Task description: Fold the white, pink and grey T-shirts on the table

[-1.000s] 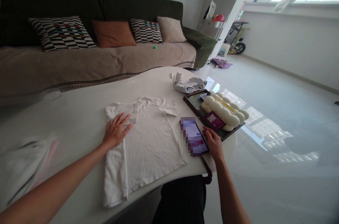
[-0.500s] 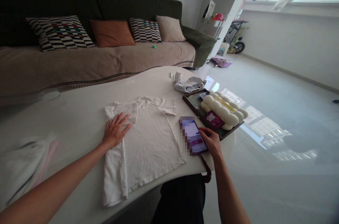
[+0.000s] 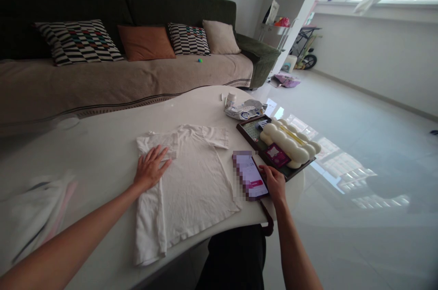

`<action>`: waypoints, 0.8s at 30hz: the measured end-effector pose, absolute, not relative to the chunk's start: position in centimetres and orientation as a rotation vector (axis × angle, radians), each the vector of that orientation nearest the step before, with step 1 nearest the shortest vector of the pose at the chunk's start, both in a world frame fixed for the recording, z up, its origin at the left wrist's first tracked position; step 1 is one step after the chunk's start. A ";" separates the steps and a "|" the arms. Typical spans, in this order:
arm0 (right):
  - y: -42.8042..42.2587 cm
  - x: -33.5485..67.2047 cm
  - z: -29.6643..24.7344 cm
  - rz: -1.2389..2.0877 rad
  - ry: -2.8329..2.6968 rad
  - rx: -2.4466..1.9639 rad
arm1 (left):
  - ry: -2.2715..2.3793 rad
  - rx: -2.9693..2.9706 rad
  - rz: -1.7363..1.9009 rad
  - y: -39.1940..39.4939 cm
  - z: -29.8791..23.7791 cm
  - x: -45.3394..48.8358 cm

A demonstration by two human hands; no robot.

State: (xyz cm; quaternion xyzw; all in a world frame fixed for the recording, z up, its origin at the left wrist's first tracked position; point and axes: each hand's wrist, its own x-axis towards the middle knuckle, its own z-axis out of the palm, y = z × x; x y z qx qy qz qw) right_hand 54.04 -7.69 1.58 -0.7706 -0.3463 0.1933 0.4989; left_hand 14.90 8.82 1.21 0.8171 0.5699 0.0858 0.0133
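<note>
A white short-sleeved T-shirt (image 3: pixel 195 180) lies flat on the white table, its left side folded inward. My left hand (image 3: pixel 152 167) rests on the folded sleeve near the shoulder, fingers spread and palm down. To the right of the shirt is a phone (image 3: pixel 251 176) with a lit screen, partly blurred by pixelation. My right hand (image 3: pixel 273 181) is at the phone's right edge, its fingers curled together and the fingertips beside the screen. Nothing shows inside those fingers. A dark strap (image 3: pixel 267 221) hangs from the phone over the table edge.
A dark tray (image 3: pixel 249 137) holds a cream bubble-shaped box (image 3: pixel 287 141) and a purple card (image 3: pixel 276 155). Behind it are a crumpled wipes pack (image 3: pixel 246 109) and a white bottle (image 3: pixel 231 99). Other folded cloth (image 3: pixel 30 217) lies at left. A sofa (image 3: pixel 143 80) stands beyond the table.
The phone's screen now shows a lighter page with a pink button. My right fingertips have drawn back slightly from the screen to its edge. My left hand stays on the shirt.
</note>
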 end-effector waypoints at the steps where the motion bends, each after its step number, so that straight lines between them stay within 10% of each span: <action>1: -7.7 54.0 1.6 0.464 -0.838 -1.866 | 1.775 2.544 0.269 8.8 1.2 14.9; 24: -7.7 54.1 1.6 0.442 -0.855 -1.866 | 1.777 2.538 0.264 8.7 1.3 14.9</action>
